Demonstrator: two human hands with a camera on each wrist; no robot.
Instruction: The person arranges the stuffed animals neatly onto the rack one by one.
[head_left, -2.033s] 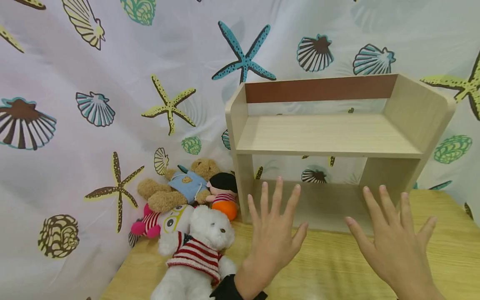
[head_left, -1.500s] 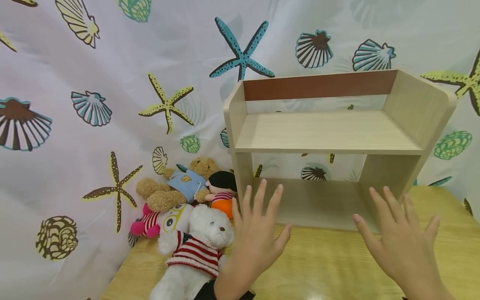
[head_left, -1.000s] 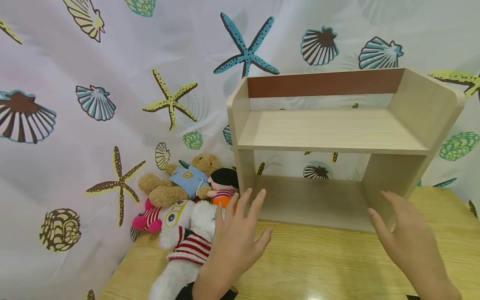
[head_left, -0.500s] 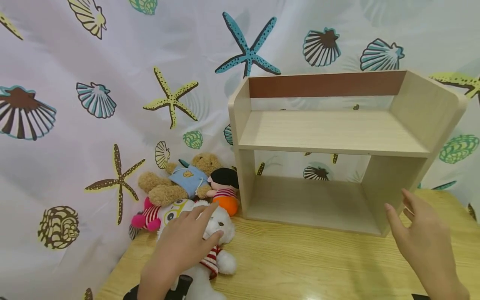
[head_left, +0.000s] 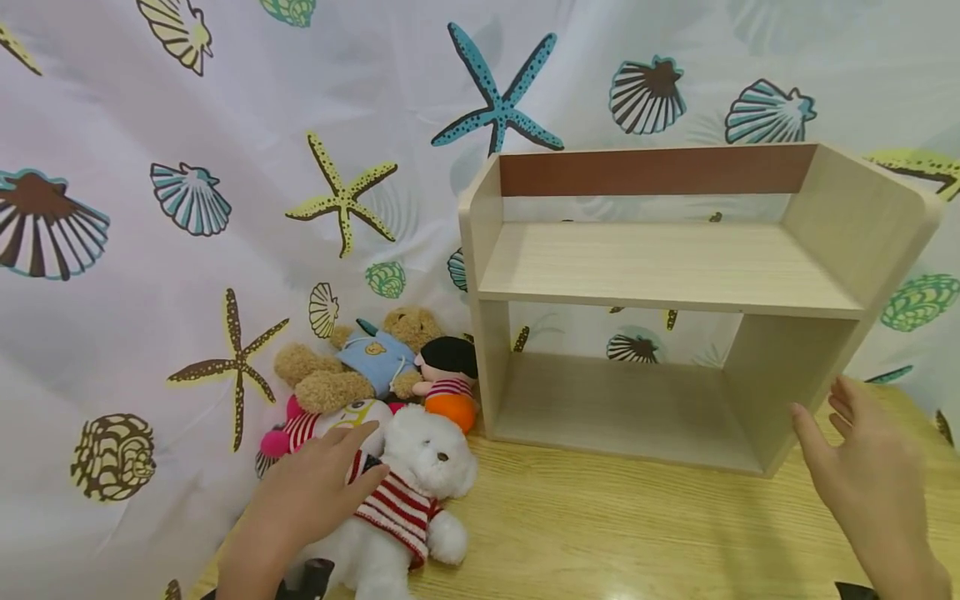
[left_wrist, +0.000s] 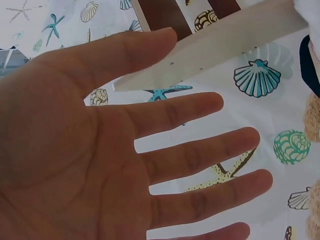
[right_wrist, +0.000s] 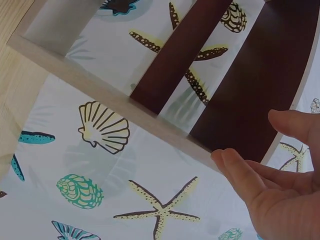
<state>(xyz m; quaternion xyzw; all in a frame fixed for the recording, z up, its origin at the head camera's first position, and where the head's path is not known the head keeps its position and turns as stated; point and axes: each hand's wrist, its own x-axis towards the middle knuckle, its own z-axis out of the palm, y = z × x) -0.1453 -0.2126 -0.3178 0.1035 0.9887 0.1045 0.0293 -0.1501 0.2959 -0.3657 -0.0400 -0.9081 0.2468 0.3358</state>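
My left hand [head_left: 311, 483] has its fingers extended over the arm and side of a white teddy bear [head_left: 427, 454] in a red-striped sweater, covering part of it. In the left wrist view its palm [left_wrist: 65, 145] bears nothing and the fingers are spread. My right hand [head_left: 862, 467] is beside the lower right side of a pale wooden two-tier shelf [head_left: 667, 265], with thumb and fingers apart and nothing between them. In the right wrist view the fingertips [right_wrist: 225, 157] appear by the shelf's side edge; contact cannot be told.
Behind the white bear lie a brown bear [head_left: 378, 362] in a blue shirt, a black-haired doll [head_left: 450, 404] and a pink-and-white toy [head_left: 300, 429] with yellow glasses, partly hidden. A shell-and-starfish cloth [head_left: 247, 167] hangs behind the wooden table [head_left: 600, 517].
My left hand has moved left and down from before the shelf to over the white bear. My right hand has shifted right, to the shelf's outer side, its fingers less spread.
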